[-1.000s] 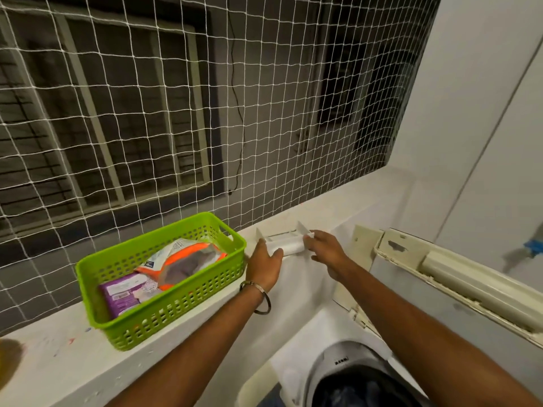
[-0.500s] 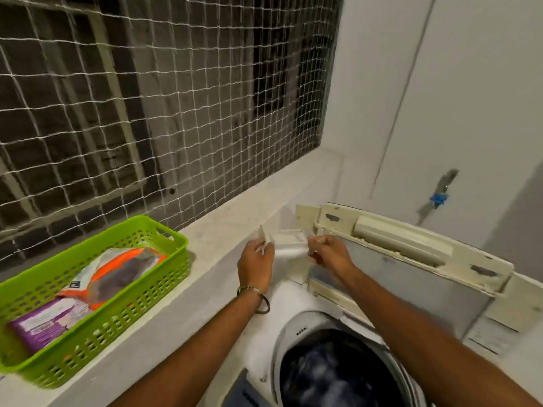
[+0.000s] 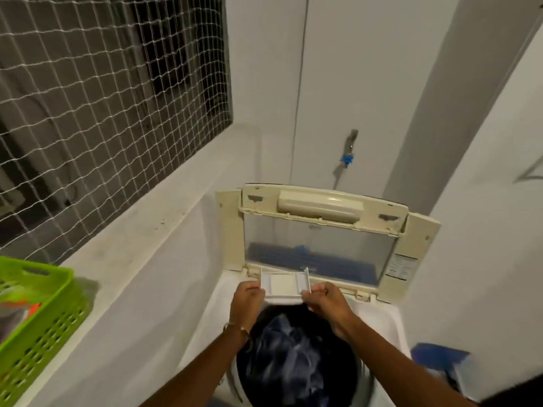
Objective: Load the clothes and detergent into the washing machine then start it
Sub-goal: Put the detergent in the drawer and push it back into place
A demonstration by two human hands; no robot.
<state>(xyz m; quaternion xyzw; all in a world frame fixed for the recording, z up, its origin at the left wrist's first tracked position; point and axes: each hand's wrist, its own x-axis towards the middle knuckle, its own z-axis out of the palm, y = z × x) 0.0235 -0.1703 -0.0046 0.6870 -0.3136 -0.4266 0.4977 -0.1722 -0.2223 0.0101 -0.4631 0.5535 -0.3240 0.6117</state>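
Note:
A white detergent tray (image 3: 284, 284) is held level over the back rim of the top-loading washing machine (image 3: 379, 318). My left hand (image 3: 246, 301) grips its left end and my right hand (image 3: 326, 301) grips its right end. The machine's lid (image 3: 320, 230) stands upright and open behind the tray. Dark blue clothes (image 3: 293, 356) lie in the drum below my hands. Whether the tray holds any detergent cannot be made out.
A green plastic basket (image 3: 38, 327) with packets sits on the white ledge (image 3: 132, 259) at the left, under a netted window (image 3: 102, 98). A tap with a blue fitting (image 3: 348, 155) is on the back wall. Something blue (image 3: 437, 356) lies blurred at the machine's right.
Both hands have carried the white tray from the ledge beside the basket to the right, over the machine's drum. The view has swung right and down.

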